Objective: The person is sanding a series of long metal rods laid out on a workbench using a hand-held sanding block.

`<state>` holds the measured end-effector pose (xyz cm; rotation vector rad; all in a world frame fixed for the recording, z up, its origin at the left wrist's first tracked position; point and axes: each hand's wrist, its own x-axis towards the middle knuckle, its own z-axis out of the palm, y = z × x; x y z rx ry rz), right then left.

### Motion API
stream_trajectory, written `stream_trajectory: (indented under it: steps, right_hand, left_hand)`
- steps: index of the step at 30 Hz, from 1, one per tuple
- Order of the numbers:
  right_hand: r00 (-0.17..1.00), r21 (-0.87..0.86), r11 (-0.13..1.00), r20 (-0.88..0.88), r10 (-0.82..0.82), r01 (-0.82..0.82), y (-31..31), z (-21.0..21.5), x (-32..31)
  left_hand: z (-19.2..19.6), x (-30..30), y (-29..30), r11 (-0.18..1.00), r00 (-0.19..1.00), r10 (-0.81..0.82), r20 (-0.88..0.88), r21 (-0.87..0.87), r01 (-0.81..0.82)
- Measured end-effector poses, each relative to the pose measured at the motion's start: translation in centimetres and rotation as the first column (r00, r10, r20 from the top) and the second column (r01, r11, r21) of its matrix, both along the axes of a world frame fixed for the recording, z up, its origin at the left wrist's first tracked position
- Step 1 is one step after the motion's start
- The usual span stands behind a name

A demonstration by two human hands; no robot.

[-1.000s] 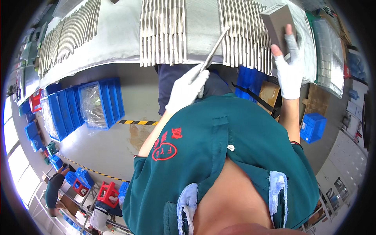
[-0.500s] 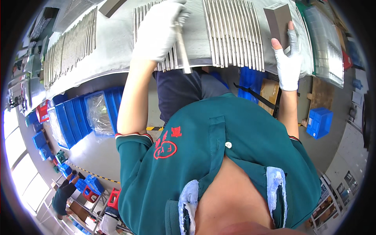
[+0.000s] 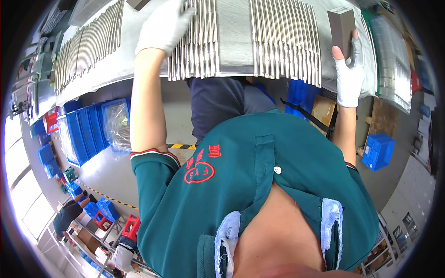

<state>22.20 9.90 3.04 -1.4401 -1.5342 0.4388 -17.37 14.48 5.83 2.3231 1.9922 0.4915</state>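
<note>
My left hand (image 3: pixel 162 28), in a white glove, lies over the middle group of thin metal rods (image 3: pixel 199 51) laid side by side on a grey sheet (image 3: pixel 234 37) on the bench. Whether a rod is under its fingers is hidden. My right hand (image 3: pixel 350 76), also gloved, grips the lower end of an upright brown-grey block (image 3: pixel 340 25) standing beside the right group of rods (image 3: pixel 287 41). Another row of rods (image 3: pixel 88 46) lies at the far left of the bench.
Blue bins (image 3: pixel 81 134) and a clear plastic bag sit on the floor at the left. A cardboard box (image 3: pixel 322 113) and a blue crate (image 3: pixel 378 150) stand at the right. Yellow-black tape marks the floor. Another person (image 3: pixel 67 217) works at the lower left.
My left hand rose from chest height with a metal rod up onto the middle group of rods. My right hand stayed on the block.
</note>
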Motion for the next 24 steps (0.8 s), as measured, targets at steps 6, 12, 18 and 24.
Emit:
stream_trajectory:
  steps: [6, 12, 18, 24]
  right_hand:
    - [0.988, -0.019, 0.995, -0.127, 0.093, -0.096, 2.4, -0.4, -2.4]
    - [0.984, 0.006, 0.997, -0.157, 0.079, -0.079, 3.4, -1.7, -2.6]
    - [0.991, -0.015, 0.999, -0.130, 0.036, -0.038, 3.1, -2.0, -2.6]
    - [0.980, -0.107, 0.992, -0.197, 0.037, -0.059, 3.0, -1.8, -2.8]
  left_hand:
    - [-1.5, -2.6, -1.9, 0.966, 0.969, 0.224, 0.108, -0.154, -0.206]
    - [-1.4, -1.6, -1.6, 0.955, 0.974, 0.225, 0.034, -0.205, -0.213]
    - [-3.1, 0.4, -0.9, 0.988, 0.958, 0.111, 0.265, -0.132, -0.078]
    - [-2.4, -0.6, -3.1, 0.913, 0.575, 0.381, 0.724, -0.392, -0.112]
